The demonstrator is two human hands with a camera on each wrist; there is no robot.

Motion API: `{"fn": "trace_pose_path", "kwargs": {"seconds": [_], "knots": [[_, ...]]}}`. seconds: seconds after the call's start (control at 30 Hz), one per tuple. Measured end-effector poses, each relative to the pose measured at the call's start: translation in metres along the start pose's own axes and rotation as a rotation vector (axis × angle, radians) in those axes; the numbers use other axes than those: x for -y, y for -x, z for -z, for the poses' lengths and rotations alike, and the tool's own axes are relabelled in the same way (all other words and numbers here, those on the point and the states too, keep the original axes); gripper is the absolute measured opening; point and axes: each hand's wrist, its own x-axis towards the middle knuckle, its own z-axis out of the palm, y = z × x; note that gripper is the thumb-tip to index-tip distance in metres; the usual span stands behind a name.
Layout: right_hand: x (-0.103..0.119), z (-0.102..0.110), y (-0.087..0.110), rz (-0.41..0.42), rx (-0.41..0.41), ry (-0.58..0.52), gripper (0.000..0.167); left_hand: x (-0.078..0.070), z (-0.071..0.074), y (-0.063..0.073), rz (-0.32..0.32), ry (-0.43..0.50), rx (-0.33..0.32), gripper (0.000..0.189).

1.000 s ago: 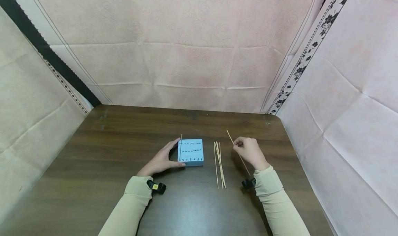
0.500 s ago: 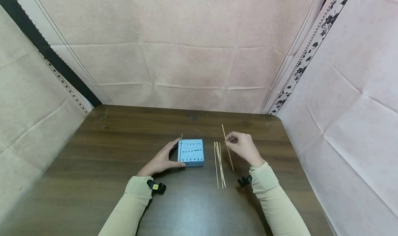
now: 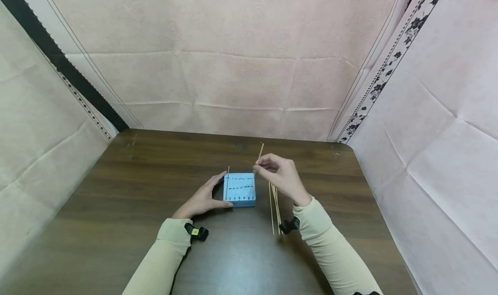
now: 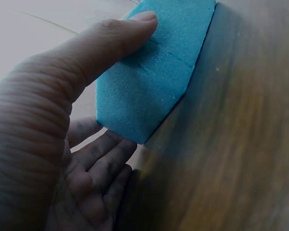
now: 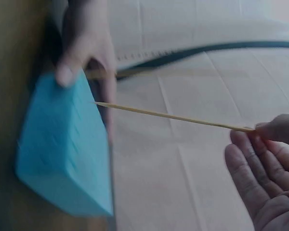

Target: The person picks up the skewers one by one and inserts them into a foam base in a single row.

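A light-blue foam block with rows of dark marks on top sits on the table. My left hand grips its left side, thumb at the near face and fingers round the far corner; in the left wrist view the thumb presses on the blue face. One thin wooden skewer stands upright in the block's left side, blurred in the right wrist view. Just right of the block and above it, my right hand pinches another skewer between thumb and fingertips. Its pointed end overlaps the block's marked top in the right wrist view.
Several loose skewers lie side by side on the brown wooden table, right of the block and partly under my right hand. Pale cloth sheets hang behind the table and along both sides.
My right hand has moved left with its skewer, over the loose skewers to beside the block, and the skewer's top now leans right. The left hand keeps its grip on the block.
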Motion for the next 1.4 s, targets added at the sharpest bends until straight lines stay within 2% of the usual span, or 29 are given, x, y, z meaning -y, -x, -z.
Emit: {"fn": "trace_pose_path", "kwargs": {"seconds": [0.2, 0.33, 0.6, 1.07, 1.4], "knots": [[0.012, -0.031, 0.001, 0.093, 0.009, -0.044, 0.007, -0.001, 0.001, 0.000, -0.006, -0.005, 0.001, 0.113], [0.011, -0.040, 0.003, 0.108, 0.003, -0.054, 0.009, -0.001, 0.001, 0.000, -0.011, 0.002, 0.005, 0.114], [-0.002, -0.043, 0.000, 0.140, 0.022, -0.049, 0.008, -0.001, 0.002, -0.001, -0.019, 0.003, -0.001, 0.113], [0.001, -0.047, 0.002, 0.127, 0.004, -0.030, 0.009, -0.002, 0.003, 0.000, -0.004, 0.011, 0.005, 0.113], [-0.003, -0.058, 0.004, 0.190, 0.107, 0.033, 0.008, 0.000, 0.002, 0.000, -0.023, 0.026, 0.013, 0.112]]}}
